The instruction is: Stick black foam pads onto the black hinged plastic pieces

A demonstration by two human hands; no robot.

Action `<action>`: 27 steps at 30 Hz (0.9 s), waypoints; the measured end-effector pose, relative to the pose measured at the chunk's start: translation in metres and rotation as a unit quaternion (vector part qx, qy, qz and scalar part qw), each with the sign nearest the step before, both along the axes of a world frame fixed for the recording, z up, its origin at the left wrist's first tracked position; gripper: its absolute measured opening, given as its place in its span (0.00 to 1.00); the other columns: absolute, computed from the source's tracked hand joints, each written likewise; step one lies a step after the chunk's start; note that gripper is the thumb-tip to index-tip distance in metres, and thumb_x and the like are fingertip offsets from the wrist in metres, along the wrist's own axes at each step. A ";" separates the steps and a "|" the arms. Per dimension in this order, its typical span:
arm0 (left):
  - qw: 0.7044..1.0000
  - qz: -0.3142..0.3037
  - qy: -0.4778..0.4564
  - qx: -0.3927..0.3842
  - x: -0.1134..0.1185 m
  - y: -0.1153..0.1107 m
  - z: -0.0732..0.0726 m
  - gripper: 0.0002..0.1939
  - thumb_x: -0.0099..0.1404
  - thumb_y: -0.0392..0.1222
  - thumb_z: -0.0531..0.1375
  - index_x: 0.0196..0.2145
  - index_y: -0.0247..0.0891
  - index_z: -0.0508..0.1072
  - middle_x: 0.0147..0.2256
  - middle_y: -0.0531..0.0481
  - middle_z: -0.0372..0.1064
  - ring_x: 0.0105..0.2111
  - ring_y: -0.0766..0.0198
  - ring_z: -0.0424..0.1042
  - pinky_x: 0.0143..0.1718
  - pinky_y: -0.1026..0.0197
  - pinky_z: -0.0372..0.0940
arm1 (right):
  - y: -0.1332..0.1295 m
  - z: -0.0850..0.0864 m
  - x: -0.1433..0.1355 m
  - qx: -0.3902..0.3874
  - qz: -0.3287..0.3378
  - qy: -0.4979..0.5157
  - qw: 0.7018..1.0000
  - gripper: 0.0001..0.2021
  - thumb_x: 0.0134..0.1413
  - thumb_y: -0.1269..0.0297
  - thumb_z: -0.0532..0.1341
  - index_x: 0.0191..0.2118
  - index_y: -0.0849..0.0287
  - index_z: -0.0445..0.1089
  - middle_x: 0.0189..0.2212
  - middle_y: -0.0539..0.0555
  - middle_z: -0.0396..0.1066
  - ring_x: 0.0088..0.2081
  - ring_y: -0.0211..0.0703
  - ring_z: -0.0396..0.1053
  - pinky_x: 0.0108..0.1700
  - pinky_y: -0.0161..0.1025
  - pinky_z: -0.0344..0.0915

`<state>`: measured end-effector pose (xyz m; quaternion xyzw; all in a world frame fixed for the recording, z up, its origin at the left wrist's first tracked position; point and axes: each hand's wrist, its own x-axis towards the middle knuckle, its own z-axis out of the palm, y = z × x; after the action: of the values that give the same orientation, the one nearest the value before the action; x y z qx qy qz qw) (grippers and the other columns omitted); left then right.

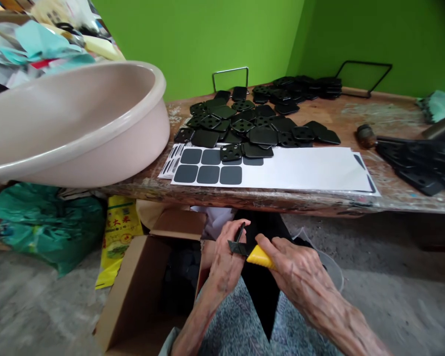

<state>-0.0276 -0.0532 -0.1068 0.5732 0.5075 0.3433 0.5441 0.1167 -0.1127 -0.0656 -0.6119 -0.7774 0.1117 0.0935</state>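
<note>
Over my lap, my left hand [228, 249] is closed around a small black plate [240, 231], which I see nearly edge-on. My right hand [294, 264] grips the yellow handle of a knife [260, 257]. The knife's dark, wide blade points left and meets the plate by my left fingers; whether it is touching cannot be made out. On the table in front lies a heap of similar black plates [241, 121], rounded at the corners, some with holes. A white sheet of dark square stickers [208, 174] lies at the table's near edge, with two plates on it.
A big pale pink basin [148, 133] overhangs the table [389, 190] on the left. Below stand an open cardboard box [129, 287] with dark pieces inside, a green plastic bag [55, 222] and a yellow rice bag [116, 237]. More black parts [422, 163] and a hammer [366, 136] lie at right.
</note>
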 end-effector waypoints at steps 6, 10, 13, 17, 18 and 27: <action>0.997 -0.032 0.048 0.052 -0.006 -0.005 -0.001 0.12 0.63 0.35 0.55 0.41 0.45 0.74 0.40 0.48 0.67 0.44 0.56 0.64 0.48 0.57 0.55 | 0.005 -0.006 0.019 -0.018 -0.050 -0.057 0.997 0.22 0.50 0.78 0.56 0.51 0.56 0.65 0.34 0.55 0.73 0.31 0.47 0.72 0.30 0.40 0.60; 0.998 -0.015 -0.022 -0.051 -0.007 -0.006 0.004 0.09 0.61 0.37 0.56 0.38 0.42 0.75 0.37 0.48 0.69 0.42 0.57 0.66 0.49 0.58 0.55 | 0.011 -0.021 0.040 -0.106 -0.141 0.056 0.983 0.10 0.56 0.71 0.56 0.44 0.55 0.67 0.27 0.51 0.71 0.26 0.43 0.68 0.28 0.38 0.58; 0.955 0.029 -0.199 -0.217 -0.003 -0.003 0.009 0.09 0.60 0.37 0.55 0.37 0.40 0.73 0.31 0.50 0.70 0.38 0.58 0.69 0.47 0.56 0.59 | 0.003 -0.032 0.036 -0.158 -0.161 0.265 0.937 0.09 0.61 0.59 0.53 0.40 0.56 0.67 0.27 0.49 0.70 0.28 0.40 0.66 0.29 0.34 0.59; 0.861 0.069 -0.377 -0.335 0.004 0.002 0.016 0.10 0.61 0.38 0.54 0.38 0.35 0.72 0.29 0.49 0.69 0.36 0.57 0.72 0.49 0.52 0.61 | -0.016 -0.046 0.013 -0.193 -0.217 0.395 0.872 0.15 0.58 0.50 0.55 0.38 0.57 0.68 0.29 0.50 0.71 0.30 0.41 0.68 0.30 0.34 0.63; 0.845 0.077 -0.399 -0.349 0.005 0.003 0.017 0.10 0.62 0.39 0.54 0.39 0.34 0.72 0.29 0.48 0.69 0.35 0.58 0.72 0.50 0.52 0.61 | -0.020 -0.050 0.009 -0.179 -0.238 0.406 0.864 0.15 0.58 0.50 0.55 0.39 0.57 0.67 0.30 0.51 0.71 0.31 0.42 0.69 0.31 0.35 0.64; 0.758 0.221 -0.460 -0.406 0.005 0.013 0.019 0.18 0.62 0.54 0.56 0.35 0.34 0.71 0.26 0.49 0.66 0.29 0.62 0.68 0.40 0.51 0.68 | -0.036 -0.061 -0.001 0.050 -0.051 0.334 0.940 0.17 0.56 0.70 0.57 0.52 0.52 0.66 0.51 0.56 0.67 0.51 0.52 0.63 0.50 0.47 0.64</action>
<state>-0.0227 -0.0398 -0.0882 -0.0562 0.4007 0.4381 0.8027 0.1159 -0.1489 -0.1270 -0.5726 -0.6738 0.2656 0.3841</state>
